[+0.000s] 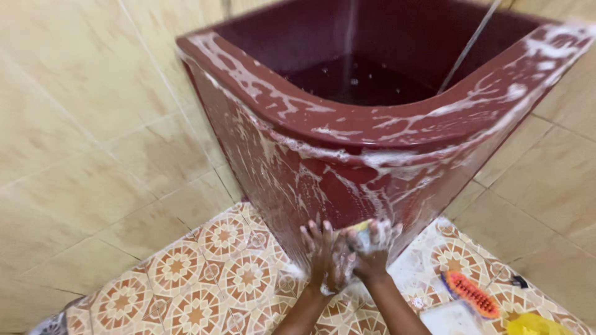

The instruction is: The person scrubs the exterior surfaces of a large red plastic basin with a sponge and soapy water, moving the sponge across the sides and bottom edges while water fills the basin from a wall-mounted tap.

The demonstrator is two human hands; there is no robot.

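Observation:
A dark red corner basin (347, 124) stands against the tiled walls, its rim and curved front streaked with white soap foam. My left hand (324, 257) lies flat on the basin's lower front, fingers spread and covered in suds. Beside it, my right hand (372, 251) presses a yellow sponge (362, 227) against the same wall near the floor. Both forearms reach in from the bottom edge of the view. Water lies inside the basin.
A thin stream of water (469, 43) falls into the basin from the upper right. Patterned orange floor tiles (217, 273) lie below. At the lower right sit an orange scrub brush (470, 293), a white object (450, 319) and a yellow object (534, 324).

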